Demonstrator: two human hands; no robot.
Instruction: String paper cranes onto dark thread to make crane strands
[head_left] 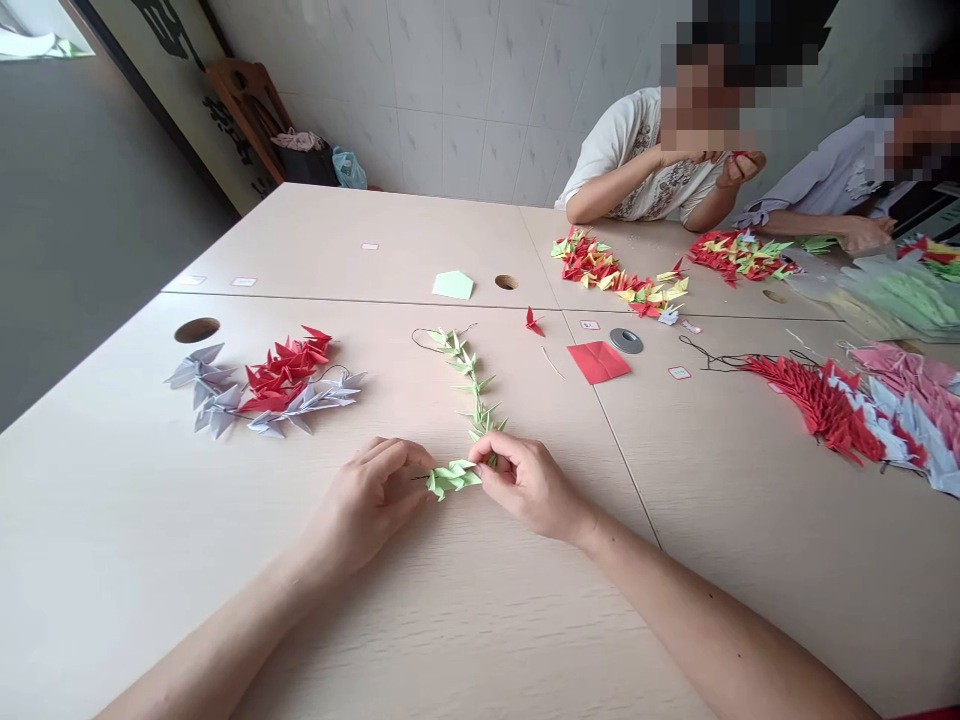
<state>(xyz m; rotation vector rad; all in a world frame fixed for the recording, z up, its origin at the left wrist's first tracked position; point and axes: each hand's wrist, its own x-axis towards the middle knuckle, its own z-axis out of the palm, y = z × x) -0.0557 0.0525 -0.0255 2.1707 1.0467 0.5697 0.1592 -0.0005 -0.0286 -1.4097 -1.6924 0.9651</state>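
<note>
At the near side of the pale wooden table [150,520], my left hand [367,505] and right hand [529,485] pinch closed on a strand of pale green origami cranes [454,478], which runs away from me on thread, between red and grey cranes [266,385] on my left and a red paper square [598,362] on my right.

Our left forearm [210,645] and right forearm [720,630] reach in from the bottom corners, wrists low. Our left hand [367,505] and right hand [529,485] curl knuckles-up, both pinching, just apart.
</note>
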